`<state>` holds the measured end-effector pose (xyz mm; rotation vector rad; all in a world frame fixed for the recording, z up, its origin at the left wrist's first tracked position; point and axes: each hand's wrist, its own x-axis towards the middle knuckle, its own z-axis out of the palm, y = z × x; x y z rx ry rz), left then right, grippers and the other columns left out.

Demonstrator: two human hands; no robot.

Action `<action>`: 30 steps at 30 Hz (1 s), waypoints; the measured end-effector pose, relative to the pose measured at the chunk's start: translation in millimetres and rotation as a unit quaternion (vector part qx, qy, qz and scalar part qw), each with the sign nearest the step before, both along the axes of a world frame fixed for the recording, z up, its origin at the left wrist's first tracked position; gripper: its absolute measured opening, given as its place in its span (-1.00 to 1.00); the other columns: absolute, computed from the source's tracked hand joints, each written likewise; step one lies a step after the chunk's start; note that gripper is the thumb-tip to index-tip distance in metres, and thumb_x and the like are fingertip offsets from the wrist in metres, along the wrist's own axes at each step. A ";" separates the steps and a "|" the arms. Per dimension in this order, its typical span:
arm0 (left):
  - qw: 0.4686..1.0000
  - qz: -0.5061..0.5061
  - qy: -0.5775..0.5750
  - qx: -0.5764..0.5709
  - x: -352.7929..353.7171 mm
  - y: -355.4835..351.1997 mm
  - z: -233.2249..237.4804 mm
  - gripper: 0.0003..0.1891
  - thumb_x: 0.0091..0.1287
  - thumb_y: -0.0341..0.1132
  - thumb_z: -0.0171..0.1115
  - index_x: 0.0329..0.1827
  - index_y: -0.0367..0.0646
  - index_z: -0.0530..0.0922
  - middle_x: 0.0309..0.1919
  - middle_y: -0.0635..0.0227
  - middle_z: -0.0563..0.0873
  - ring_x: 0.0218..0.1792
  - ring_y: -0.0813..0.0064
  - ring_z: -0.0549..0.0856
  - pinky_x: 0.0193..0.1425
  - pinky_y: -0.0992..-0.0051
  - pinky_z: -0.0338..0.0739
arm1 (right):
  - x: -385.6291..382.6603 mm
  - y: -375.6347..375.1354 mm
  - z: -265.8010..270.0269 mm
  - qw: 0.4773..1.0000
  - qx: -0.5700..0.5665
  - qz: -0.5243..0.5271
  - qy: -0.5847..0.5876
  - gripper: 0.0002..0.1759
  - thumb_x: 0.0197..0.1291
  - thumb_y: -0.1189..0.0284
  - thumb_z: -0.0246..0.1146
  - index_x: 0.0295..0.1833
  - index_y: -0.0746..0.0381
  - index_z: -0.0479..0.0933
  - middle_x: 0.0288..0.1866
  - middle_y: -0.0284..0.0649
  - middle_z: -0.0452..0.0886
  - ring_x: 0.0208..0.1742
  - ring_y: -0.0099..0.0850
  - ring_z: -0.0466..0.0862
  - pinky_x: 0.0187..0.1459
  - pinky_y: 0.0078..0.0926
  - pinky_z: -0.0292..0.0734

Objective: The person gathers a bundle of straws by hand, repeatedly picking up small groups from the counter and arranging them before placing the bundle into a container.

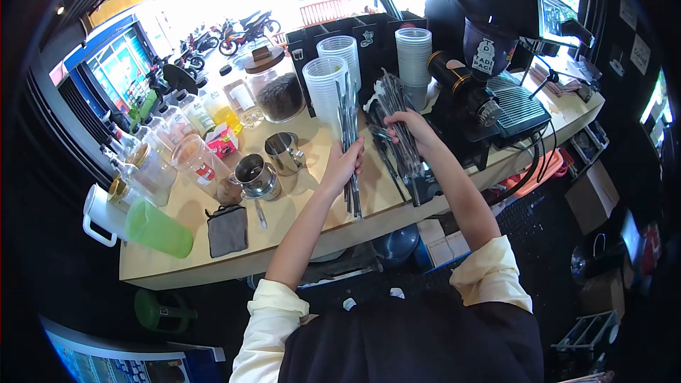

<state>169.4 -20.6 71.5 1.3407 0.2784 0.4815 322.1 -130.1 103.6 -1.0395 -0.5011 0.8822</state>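
Observation:
Upright in my left hand (pixel 345 163) is a bundle of thin wrapped straws (pixel 347 117), its fingers closed around the lower part. My right hand (pixel 413 131) is wrapped round a larger, looser bundle of dark straws (pixel 402 156) in clear plastic, to the right of the first. Both bundles are over the wooden counter (pixel 312 202). Behind the left bundle stand stacks of clear plastic cups (pixel 325 89), and another cup stack (pixel 413 50) is behind the right one. The lower ends of the right bundle lie by a black item at the counter's front edge.
Metal pitchers (pixel 255 176), a grey cloth (pixel 227 230), a green pitcher (pixel 159 228) and a large jar (pixel 275 89) stand left. Several bottles line the back left. A coffee grinder (pixel 489 42) and black machine (pixel 521 110) are at right.

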 end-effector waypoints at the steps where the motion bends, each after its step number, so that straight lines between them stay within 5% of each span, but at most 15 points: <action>1: 1.000 0.010 -0.005 0.001 3.4 -1.2 3.7 -0.80 0.28 -0.28 0.10 -0.13 -0.16 0.39 -0.61 0.56 0.34 -0.66 0.78 0.32 -0.65 0.71 0.25 | -0.5 -4.1 0.6 1.000 0.000 -0.001 -0.001 -0.83 0.00 0.56 0.12 -0.28 0.33 0.29 -0.53 -0.21 0.42 -0.62 -0.48 0.46 -0.66 -0.56 0.40; 5: 0.990 0.071 0.013 0.123 16.7 -7.6 20.1 -0.77 0.21 -0.29 0.18 -0.20 -0.27 0.43 -0.68 0.49 0.43 -0.67 0.70 0.43 -0.62 0.61 0.34 | -8.5 -28.5 5.6 0.997 0.005 0.074 -0.001 -0.87 0.03 0.57 0.08 -0.28 0.37 0.34 -0.53 -0.23 0.41 -0.62 -0.53 0.44 -0.69 -0.64 0.35; 7: 0.904 0.194 -0.031 0.381 24.2 -10.9 27.2 -0.71 0.14 -0.25 0.27 -0.17 -0.23 0.47 -0.75 0.50 0.36 -0.68 0.67 0.42 -0.58 0.55 0.34 | -16.1 -43.7 11.9 0.995 0.019 0.102 0.007 -0.88 0.04 0.57 0.07 -0.29 0.39 0.36 -0.54 -0.24 0.41 -0.63 -0.56 0.43 -0.71 -0.66 0.34; 11: 0.882 0.194 -0.036 0.427 37.6 -11.6 39.9 -0.66 0.06 -0.28 0.30 -0.15 -0.29 0.50 -0.72 0.33 0.48 -0.68 0.47 0.51 -0.52 0.43 0.39 | -17.0 -66.8 15.4 0.986 0.051 0.158 0.001 -0.85 0.07 0.52 0.03 -0.27 0.40 0.40 -0.60 -0.28 0.39 -0.67 -0.61 0.37 -0.74 -0.72 0.27; 13: 0.859 0.201 -0.061 0.467 48.8 -6.3 39.0 -0.73 0.03 -0.36 0.22 -0.27 -0.36 0.49 -0.64 0.08 0.58 -0.56 0.11 0.60 -0.41 0.26 0.45 | -18.9 -75.6 19.8 0.986 0.064 0.150 0.016 -0.84 0.08 0.51 0.02 -0.28 0.39 0.40 -0.60 -0.29 0.39 -0.68 -0.61 0.36 -0.73 -0.73 0.27; 16: 0.849 0.210 -0.020 0.484 59.7 1.9 40.3 -0.79 0.04 -0.37 0.18 -0.35 -0.35 0.49 -0.55 -0.05 0.59 -0.44 -0.04 0.59 -0.34 0.18 0.44 | -16.6 -89.1 23.9 0.988 0.057 0.141 0.018 -0.86 0.07 0.52 0.02 -0.29 0.38 0.39 -0.61 -0.29 0.37 -0.66 -0.61 0.36 -0.71 -0.73 0.28; 25: 0.794 0.254 0.071 0.548 99.2 18.5 37.2 -0.76 0.04 -0.37 0.20 -0.27 -0.35 0.49 -0.52 -0.08 0.60 -0.40 -0.03 0.61 -0.32 0.18 0.46 | -8.9 -104.7 18.6 0.997 0.073 0.035 -0.002 -0.86 0.03 0.56 0.05 -0.25 0.34 0.31 -0.42 -0.27 0.40 -0.59 -0.58 0.40 -0.69 -0.69 0.33; 30: 0.831 0.227 0.075 0.503 127.5 35.9 27.9 -0.63 0.01 -0.29 0.29 -0.22 -0.38 0.43 -0.45 -0.07 0.61 -0.33 -0.04 0.61 -0.22 0.16 0.48 | -11.7 -104.1 14.4 0.996 0.085 0.006 -0.013 -0.82 0.01 0.58 0.07 -0.23 0.33 0.30 -0.42 -0.27 0.40 -0.57 -0.57 0.43 -0.68 -0.67 0.36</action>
